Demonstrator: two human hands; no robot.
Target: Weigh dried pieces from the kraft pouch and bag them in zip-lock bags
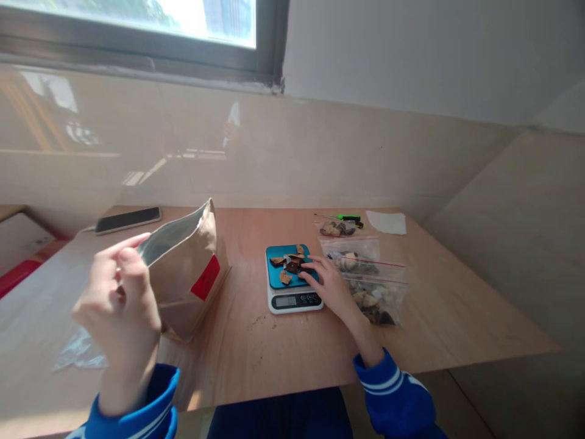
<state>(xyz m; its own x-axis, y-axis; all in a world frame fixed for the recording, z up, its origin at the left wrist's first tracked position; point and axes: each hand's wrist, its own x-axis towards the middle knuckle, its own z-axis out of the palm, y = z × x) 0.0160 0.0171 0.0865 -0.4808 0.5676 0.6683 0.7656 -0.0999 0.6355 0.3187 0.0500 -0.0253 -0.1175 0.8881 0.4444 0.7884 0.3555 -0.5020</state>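
Observation:
My left hand (123, 299) pinches the top rim of a brown paper bag (183, 286) with a silvery lining and a red label, and the bag's mouth gapes. A small white kitchen scale (296, 303) with a blue platform stands in the middle of the table. Several dried brown slices (292, 263) lie loosely on its platform. Over the platform's right side, my right hand (331, 286) has its fingers apart, the tips at the slices' edge. Clear zip bags (365, 292) with similar dried pieces lie right of the scale, partly behind my right forearm.
A phone (128, 221) lies at the back left, and crumpled clear plastic (82, 350) lies under my left wrist. Toward the back right are a green-handled screwdriver (347, 217), another small bag of pieces (338, 228) and white paper (386, 222). A tiled wall (320, 158) borders the table's far edge.

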